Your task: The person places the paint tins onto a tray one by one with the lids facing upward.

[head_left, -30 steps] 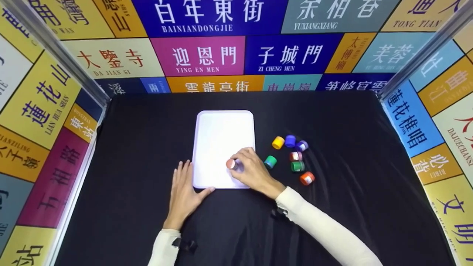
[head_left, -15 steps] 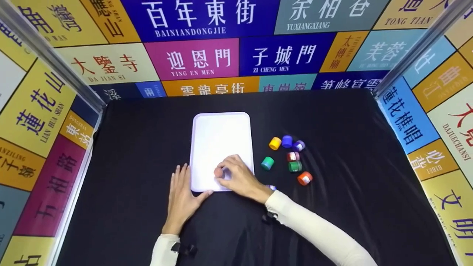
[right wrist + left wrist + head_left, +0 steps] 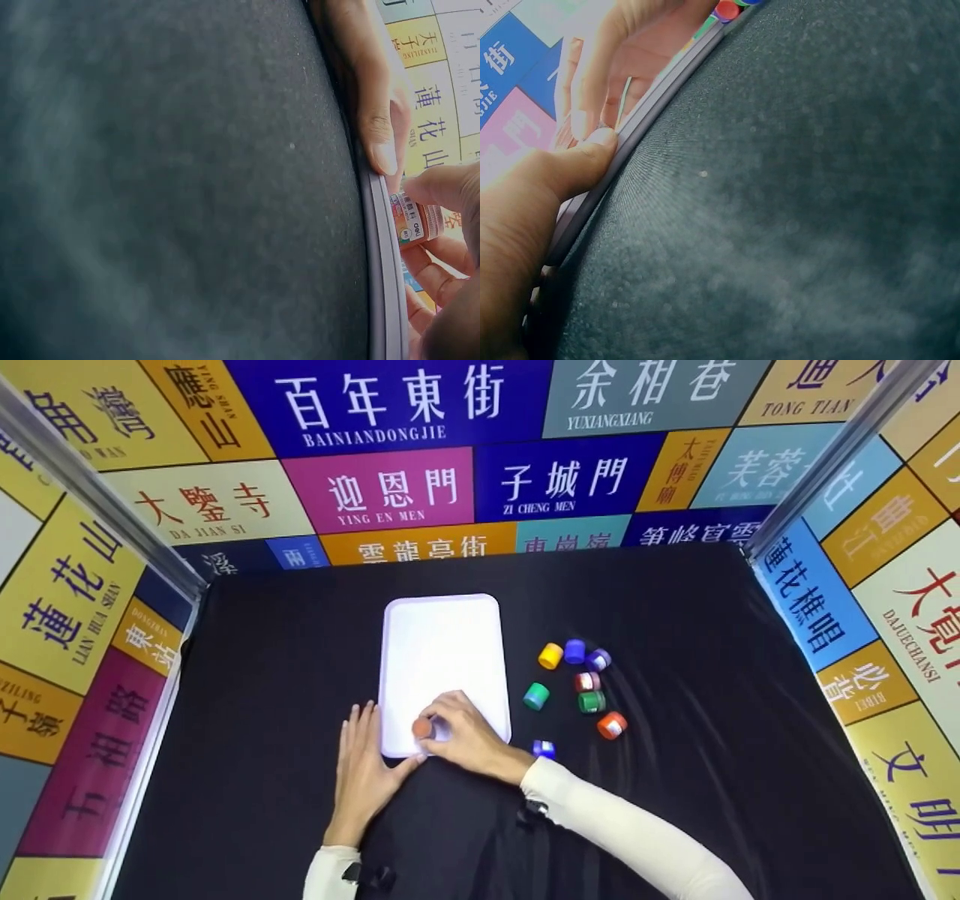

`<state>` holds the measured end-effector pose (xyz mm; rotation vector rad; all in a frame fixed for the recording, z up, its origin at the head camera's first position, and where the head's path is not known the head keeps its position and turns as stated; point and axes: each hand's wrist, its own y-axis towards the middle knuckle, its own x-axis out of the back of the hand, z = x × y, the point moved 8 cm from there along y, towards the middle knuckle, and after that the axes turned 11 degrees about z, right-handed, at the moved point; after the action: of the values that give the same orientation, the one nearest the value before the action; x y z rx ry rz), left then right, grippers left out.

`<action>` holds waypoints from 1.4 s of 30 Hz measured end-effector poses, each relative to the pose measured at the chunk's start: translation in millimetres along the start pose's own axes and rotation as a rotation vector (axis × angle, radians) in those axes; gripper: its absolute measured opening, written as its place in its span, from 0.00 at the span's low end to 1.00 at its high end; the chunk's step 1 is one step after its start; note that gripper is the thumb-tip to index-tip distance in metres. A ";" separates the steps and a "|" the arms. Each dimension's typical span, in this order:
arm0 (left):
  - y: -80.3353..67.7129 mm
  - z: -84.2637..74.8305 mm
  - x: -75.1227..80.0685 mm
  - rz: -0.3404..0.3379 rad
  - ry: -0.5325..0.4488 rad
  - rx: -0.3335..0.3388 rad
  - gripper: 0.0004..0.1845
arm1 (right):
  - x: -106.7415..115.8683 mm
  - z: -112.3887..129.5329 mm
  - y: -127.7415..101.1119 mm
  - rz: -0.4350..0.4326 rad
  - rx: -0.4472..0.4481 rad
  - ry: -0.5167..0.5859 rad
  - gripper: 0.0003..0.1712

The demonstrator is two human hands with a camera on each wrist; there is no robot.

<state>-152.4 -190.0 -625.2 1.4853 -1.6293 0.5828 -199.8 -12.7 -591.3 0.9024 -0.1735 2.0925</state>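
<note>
Two hands were at the near-left corner of the white tray (image 3: 442, 645). Right hand (image 3: 465, 739) pinched a small orange-capped paint jar (image 3: 422, 727) between fingertips; the jar sat over the tray's near-left corner, right by the rim. Right wrist view showed the same jar (image 3: 415, 221), labelled, gripped by thumb and fingers just inside the tray rim (image 3: 382, 247). Left hand (image 3: 365, 772) lay flat on the black cloth (image 3: 675, 810), fingers straight, nothing grasped, thumb pressed against the tray's near edge. Left wrist view confirmed the thumb (image 3: 570, 169) touching the rim (image 3: 660, 86). Seven other jars sat on the cloth right of the tray: yellow (image 3: 550, 655), blue (image 3: 574, 651), purple (image 3: 598, 660), teal-green (image 3: 535, 696), red (image 3: 587, 682), dark green (image 3: 592, 702), orange (image 3: 612, 725). One small blue jar (image 3: 543, 748) lay just beside the right wrist.
</note>
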 end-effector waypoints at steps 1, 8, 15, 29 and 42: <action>-0.2 0.0 0.5 -0.002 0.000 0.000 0.62 | -0.8 0.9 0.6 -0.001 0.006 -0.002 0.18; 0.0 -1.5 0.6 -0.009 0.006 -0.002 0.63 | -3.3 2.2 3.5 -0.007 0.024 0.007 0.19; 2.3 -1.8 0.5 -0.004 0.010 0.004 0.63 | -4.8 2.1 6.1 -0.008 0.032 0.026 0.20; -0.2 -0.3 -2.2 0.002 0.038 0.013 0.62 | -13.0 3.2 11.1 0.025 -0.013 0.030 0.20; 1.8 -0.1 -0.2 -0.007 0.025 0.013 0.63 | -0.1 3.7 11.3 0.034 0.051 0.029 0.25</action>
<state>-154.1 -189.4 -625.0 1.4869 -1.6036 0.6071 -206.2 -21.5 -586.5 0.9053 -0.1211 2.1488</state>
